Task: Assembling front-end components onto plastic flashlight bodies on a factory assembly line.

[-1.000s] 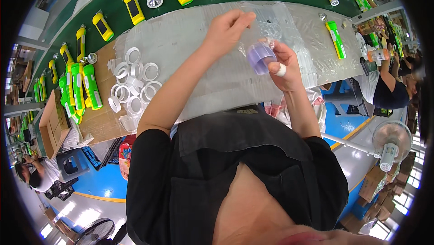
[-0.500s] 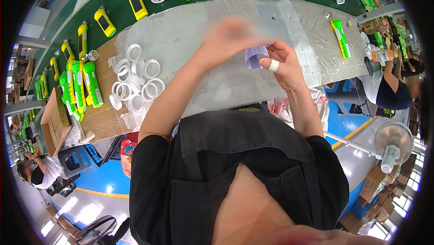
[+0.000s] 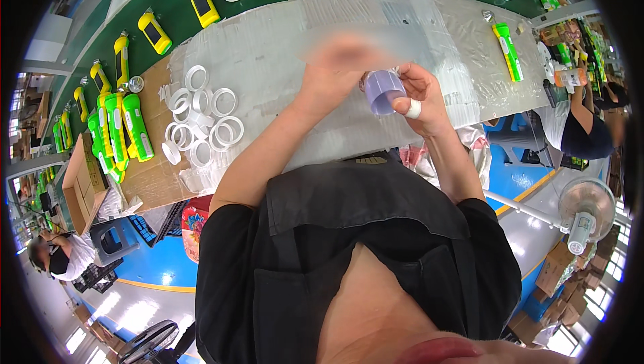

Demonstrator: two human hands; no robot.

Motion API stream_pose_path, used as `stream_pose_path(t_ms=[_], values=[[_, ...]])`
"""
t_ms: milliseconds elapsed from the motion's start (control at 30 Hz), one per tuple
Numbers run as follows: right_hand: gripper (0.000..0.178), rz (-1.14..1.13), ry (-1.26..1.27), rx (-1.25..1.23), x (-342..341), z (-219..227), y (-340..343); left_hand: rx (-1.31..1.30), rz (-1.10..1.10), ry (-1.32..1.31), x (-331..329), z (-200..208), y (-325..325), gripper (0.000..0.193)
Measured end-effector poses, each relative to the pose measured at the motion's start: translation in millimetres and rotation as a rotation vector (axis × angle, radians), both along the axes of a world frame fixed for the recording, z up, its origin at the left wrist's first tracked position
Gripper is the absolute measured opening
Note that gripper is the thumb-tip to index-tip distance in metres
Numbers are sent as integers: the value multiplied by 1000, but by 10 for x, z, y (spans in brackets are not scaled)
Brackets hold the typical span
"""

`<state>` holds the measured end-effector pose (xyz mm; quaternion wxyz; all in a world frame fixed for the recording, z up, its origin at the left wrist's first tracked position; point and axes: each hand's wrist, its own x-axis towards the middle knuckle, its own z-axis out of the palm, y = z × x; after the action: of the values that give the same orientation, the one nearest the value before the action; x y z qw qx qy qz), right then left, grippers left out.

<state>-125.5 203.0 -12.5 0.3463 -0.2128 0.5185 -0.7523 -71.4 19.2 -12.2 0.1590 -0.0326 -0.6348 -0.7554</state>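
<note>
A short translucent lavender cylinder, hollow at its near end, is between my hands above the middle of the table. My right hand, with white tape around its thumb, grips the cylinder's right side. My left hand is at the cylinder's upper left; a blur covers its fingers, so its hold is unclear. Several white rings lie in a loose heap left of my left forearm. To the right of my hands, a green and white flashlight rests on the plastic-covered surface.
Yellow and green flashlights line the green strip along the far edge. More green flashlights are piled at left, near an open cardboard box. A fan stands at lower right. Other people sit at both sides.
The lavender cylinder and my right hand have shifted slightly nearer to me, and the cylinder has tilted so more of its side shows. My left hand has also moved slightly.
</note>
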Motion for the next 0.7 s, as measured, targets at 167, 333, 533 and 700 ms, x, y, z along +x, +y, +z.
stream_pose_path(t_ms=[167, 333, 533, 700], values=[[62, 207, 26, -195, 70, 79, 33, 56, -75, -155, -45, -87, -51, 11], [65, 26, 136, -350, 25, 81, -44, 153, -24, -231, -18, -222, -36, 14], [61, -47, 120, -268, -81, -27, -78, 79, -48, -286, -45, -202, -198, 28], [57, -108, 282, -288, -72, -93, -216, 306, -89, -208, -27, -17, -164, 29]])
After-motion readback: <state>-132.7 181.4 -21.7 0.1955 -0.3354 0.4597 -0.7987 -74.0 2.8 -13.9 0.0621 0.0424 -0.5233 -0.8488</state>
